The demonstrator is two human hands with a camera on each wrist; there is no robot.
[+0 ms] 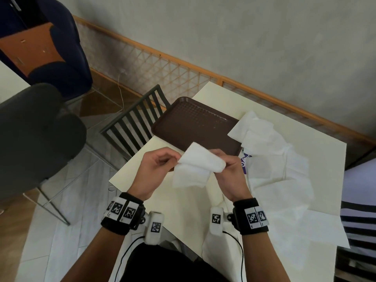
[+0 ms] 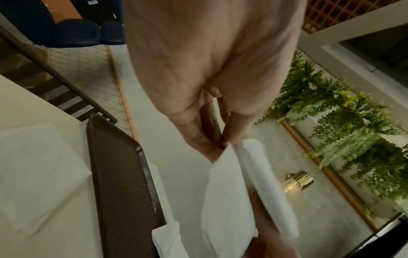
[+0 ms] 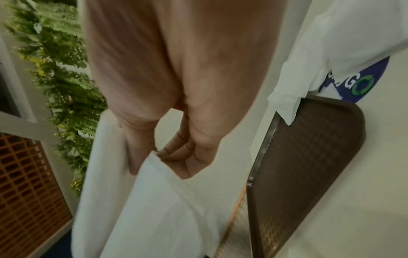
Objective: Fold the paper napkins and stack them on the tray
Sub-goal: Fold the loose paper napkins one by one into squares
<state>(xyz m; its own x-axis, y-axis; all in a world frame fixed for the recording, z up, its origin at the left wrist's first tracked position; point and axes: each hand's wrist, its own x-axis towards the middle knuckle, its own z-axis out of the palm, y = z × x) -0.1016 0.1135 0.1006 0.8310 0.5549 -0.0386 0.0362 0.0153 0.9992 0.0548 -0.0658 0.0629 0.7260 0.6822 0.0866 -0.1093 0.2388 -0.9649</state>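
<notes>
A white paper napkin hangs doubled over in the air above the near part of the table, held between both hands. My left hand pinches its left corner, and the same napkin shows below the left fingers in the left wrist view. My right hand grips the right side, its fingers curled into the napkin. The brown tray lies beyond the hands with nothing on its bare surface. A heap of loose white napkins lies to its right.
The cream table carries a blue printed wrapper under the napkin heap. A slatted chair back stands off the table's left edge, a dark padded chair further left. A wooden lattice rail runs along the wall.
</notes>
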